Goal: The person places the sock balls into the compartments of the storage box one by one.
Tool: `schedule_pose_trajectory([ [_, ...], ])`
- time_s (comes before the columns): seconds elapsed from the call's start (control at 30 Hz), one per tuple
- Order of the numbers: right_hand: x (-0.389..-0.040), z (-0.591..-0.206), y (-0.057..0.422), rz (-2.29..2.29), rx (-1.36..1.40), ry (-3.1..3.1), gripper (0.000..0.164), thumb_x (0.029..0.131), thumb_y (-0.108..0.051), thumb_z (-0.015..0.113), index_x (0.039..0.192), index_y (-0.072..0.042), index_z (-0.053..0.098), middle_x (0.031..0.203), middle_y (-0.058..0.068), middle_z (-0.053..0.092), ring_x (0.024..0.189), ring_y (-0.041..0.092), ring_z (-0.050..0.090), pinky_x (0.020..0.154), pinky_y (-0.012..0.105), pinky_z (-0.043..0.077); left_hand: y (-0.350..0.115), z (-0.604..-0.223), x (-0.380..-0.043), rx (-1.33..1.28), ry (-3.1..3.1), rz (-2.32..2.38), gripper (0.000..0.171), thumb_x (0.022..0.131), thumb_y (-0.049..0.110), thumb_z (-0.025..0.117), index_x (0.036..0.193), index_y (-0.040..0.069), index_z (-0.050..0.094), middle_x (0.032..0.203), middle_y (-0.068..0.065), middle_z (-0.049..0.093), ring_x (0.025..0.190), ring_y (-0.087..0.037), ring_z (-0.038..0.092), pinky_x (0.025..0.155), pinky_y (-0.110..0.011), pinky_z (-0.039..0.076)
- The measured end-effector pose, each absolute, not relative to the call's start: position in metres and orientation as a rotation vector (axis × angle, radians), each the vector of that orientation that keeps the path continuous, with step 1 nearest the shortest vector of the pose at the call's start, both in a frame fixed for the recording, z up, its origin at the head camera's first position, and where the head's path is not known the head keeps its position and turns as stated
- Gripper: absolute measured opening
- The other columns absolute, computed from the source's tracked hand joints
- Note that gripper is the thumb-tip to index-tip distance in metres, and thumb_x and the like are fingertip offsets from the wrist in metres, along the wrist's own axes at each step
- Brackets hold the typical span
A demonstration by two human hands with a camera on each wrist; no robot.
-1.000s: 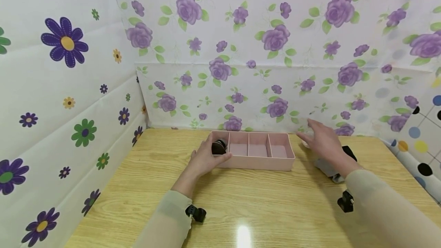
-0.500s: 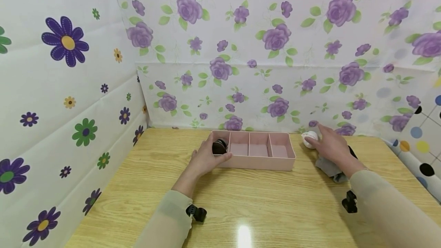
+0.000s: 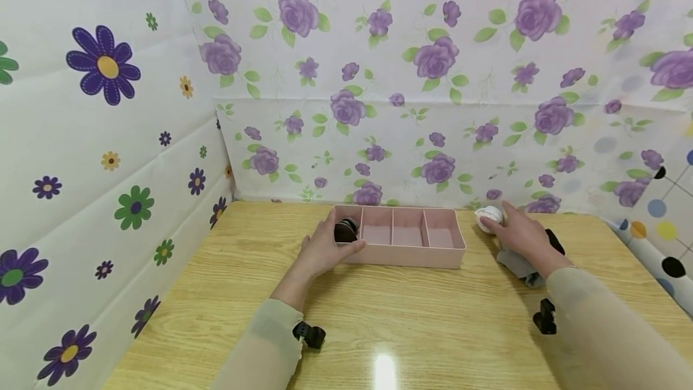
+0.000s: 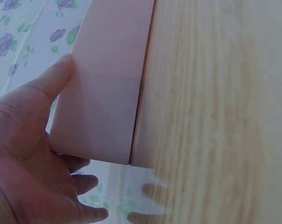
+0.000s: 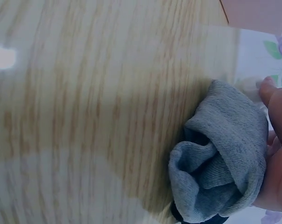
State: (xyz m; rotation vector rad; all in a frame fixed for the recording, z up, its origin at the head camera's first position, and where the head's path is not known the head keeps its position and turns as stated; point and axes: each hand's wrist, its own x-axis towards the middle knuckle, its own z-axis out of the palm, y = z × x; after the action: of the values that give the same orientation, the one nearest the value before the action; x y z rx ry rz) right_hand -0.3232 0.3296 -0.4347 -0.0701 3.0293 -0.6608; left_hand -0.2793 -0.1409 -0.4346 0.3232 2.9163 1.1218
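Note:
In the head view a pink divided storage box stands on the table. My left hand holds its left end, with the thumb along the front wall; the left wrist view shows other fingers behind the end wall. A dark rolled sock with pale stripes lies in the leftmost compartment. At the right, my right hand pinches a white rolled sock between thumb and fingers. Below that hand lies a grey rolled sock, with a black item partly hidden behind the hand.
The wooden table reaches a flowered wall sheet just behind the box. Another flowered sheet bounds the left side. A dotted cloth edges the right side.
My right hand has shifted slightly right and down, and its fingers have closed on the white rolled sock, which now shows more. The left hand and the box stay put.

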Motion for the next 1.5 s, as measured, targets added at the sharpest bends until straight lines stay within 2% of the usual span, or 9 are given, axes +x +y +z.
schedule_pose_trajectory([
  [0.23,-0.324,-0.438,0.329,-0.615,-0.134,3.075,0.096,0.114,-0.066,0.045,0.169,0.010,0.026,0.153,0.042,0.050,0.126,0.064,0.057,0.098,0.077,0.045,-0.141,-0.435,-0.280,0.314,2.922,1.103,0.117,0.100,0.063,0.076,0.178,0.007,0.011,0.178,-0.018,0.032,0.165,-0.039,0.026,0.128,-0.076,0.010],
  [0.43,-0.323,-0.440,0.325,-0.616,-0.167,3.094,0.089,0.114,-0.062,0.050,0.165,0.010,0.037,0.150,0.040,0.055,0.121,0.061,0.061,0.098,0.077,0.042,-0.141,-0.436,-0.281,0.314,2.922,1.104,0.117,0.099,0.064,0.076,0.178,0.006,0.012,0.178,-0.017,0.032,0.165,-0.039,0.027,0.127,-0.077,0.011],
  [0.7,-0.323,-0.439,0.321,-0.681,-0.217,3.108,0.077,0.112,-0.053,0.061,0.159,0.007,0.049,0.135,0.032,0.067,0.107,0.047,0.067,0.088,0.070,0.045,-0.141,-0.436,-0.282,0.317,2.918,1.113,0.117,0.099,0.064,0.076,0.178,0.005,0.012,0.178,-0.019,0.032,0.165,-0.041,0.026,0.127,-0.077,0.011],
  [1.1,-0.319,-0.437,0.319,-0.688,-0.242,3.138,0.075,0.112,-0.049,0.065,0.157,0.008,0.051,0.120,0.026,0.071,0.090,0.035,0.068,0.077,0.058,0.051,-0.140,-0.437,-0.282,0.334,2.932,1.137,0.112,0.100,0.059,0.078,0.177,0.006,0.018,0.173,-0.018,0.042,0.159,-0.041,0.038,0.124,-0.080,0.014],
  [1.2,-0.318,-0.436,0.318,-0.698,-0.255,3.153,0.075,0.111,-0.050,0.065,0.157,0.008,0.051,0.121,0.027,0.071,0.090,0.035,0.069,0.076,0.057,0.052,-0.140,-0.437,-0.283,0.336,2.932,1.140,0.111,0.100,0.059,0.078,0.177,0.007,0.018,0.173,-0.018,0.042,0.159,-0.041,0.038,0.124,-0.080,0.014],
  [1.4,-0.315,-0.429,0.315,-0.691,-0.258,3.178,0.082,0.112,-0.053,0.063,0.161,0.010,0.045,0.140,0.038,0.062,0.110,0.051,0.067,0.083,0.065,0.054,-0.141,-0.437,-0.283,0.332,2.933,1.136,0.112,0.099,0.059,0.078,0.177,0.008,0.017,0.173,-0.018,0.041,0.160,-0.040,0.037,0.125,-0.080,0.013],
  [1.5,-0.313,-0.425,0.312,-0.695,-0.252,3.189,0.083,0.112,-0.053,0.063,0.161,0.012,0.044,0.141,0.039,0.060,0.113,0.054,0.067,0.084,0.066,0.054,-0.141,-0.437,-0.283,0.332,2.939,1.129,0.112,0.099,0.060,0.078,0.177,0.007,0.018,0.172,-0.019,0.042,0.160,-0.040,0.038,0.125,-0.079,0.013],
])
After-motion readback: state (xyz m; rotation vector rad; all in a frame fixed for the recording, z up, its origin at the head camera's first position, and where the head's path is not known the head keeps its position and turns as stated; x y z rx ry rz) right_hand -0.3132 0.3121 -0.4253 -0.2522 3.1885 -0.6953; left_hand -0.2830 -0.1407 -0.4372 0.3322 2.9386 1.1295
